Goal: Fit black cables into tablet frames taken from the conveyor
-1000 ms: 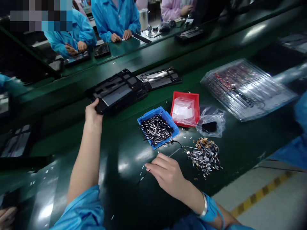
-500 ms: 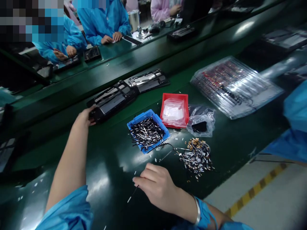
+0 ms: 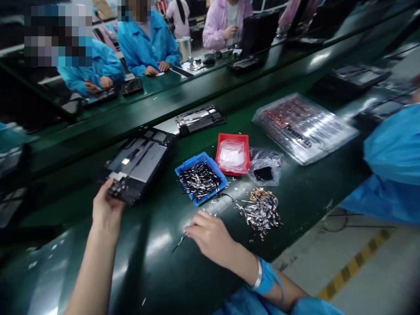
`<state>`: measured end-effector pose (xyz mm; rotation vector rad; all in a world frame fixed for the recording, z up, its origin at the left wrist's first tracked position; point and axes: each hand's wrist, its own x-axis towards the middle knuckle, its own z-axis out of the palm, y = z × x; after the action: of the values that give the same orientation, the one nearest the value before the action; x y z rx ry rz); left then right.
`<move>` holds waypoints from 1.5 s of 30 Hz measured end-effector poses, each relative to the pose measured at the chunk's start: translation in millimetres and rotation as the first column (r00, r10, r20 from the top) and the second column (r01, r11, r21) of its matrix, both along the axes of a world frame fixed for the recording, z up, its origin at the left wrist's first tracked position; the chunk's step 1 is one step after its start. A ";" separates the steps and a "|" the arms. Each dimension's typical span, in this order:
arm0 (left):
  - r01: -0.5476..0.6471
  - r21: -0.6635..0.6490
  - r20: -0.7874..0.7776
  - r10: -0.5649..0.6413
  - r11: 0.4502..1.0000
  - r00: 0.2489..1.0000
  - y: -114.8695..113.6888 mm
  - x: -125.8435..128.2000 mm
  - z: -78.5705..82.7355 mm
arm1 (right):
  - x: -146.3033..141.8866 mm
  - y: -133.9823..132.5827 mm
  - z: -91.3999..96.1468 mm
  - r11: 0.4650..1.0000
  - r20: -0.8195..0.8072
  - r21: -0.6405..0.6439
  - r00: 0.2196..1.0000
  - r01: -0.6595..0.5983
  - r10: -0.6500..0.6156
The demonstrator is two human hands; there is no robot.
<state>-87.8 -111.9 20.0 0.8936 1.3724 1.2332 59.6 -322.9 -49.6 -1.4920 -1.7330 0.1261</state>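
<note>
My left hand (image 3: 107, 202) grips the near corner of a black opened tablet (image 3: 141, 157), its inner grey panels and flat cables facing up. The tablet is tilted above the green bench. In my right hand (image 3: 211, 237), thumb and fingers pinch a thin dark cable piece (image 3: 178, 244) that points down to the left. Just beyond that hand stands a blue bin (image 3: 196, 201) full of short black and silver cable pieces. To its right lies a loose pile of similar small cables (image 3: 260, 214) with gold-coloured ends.
A red bin (image 3: 232, 136) with plastic bags adjoins the blue one, beside a clear bag (image 3: 274, 168). Another opened tablet (image 3: 201, 119) lies farther back. Clear trays (image 3: 305, 127) are stacked at right. A blue sleeve (image 3: 393, 144) is at the right edge; co-workers sit across the line.
My left hand has drawn the tablet toward me and tilted it, parting it from the other tablet behind. My right hand still pinches the thin cable.
</note>
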 end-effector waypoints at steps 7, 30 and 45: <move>-0.205 -0.251 0.032 0.220 0.946 0.975 -171.9 -113.1 -22.4 | 11.4 -0.3 9.9 0.999 -0.367 0.027 0.930 0.033 -0.020; 0.559 0.425 -0.705 -0.126 0.712 0.697 -239.1 -147.7 -60.0 | -99.2 35.1 45.7 0.701 -0.554 -0.583 0.832 -0.412 0.029; 0.753 0.317 -0.932 0.042 0.576 0.360 -214.2 -141.8 -77.0 | -102.7 46.8 45.1 0.673 -0.374 -0.647 0.919 -0.358 0.129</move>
<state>-229.6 -326.0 -57.0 2.6403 1.1733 0.8434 -43.1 -276.0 -4.5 -1.6183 -1.6961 1.2367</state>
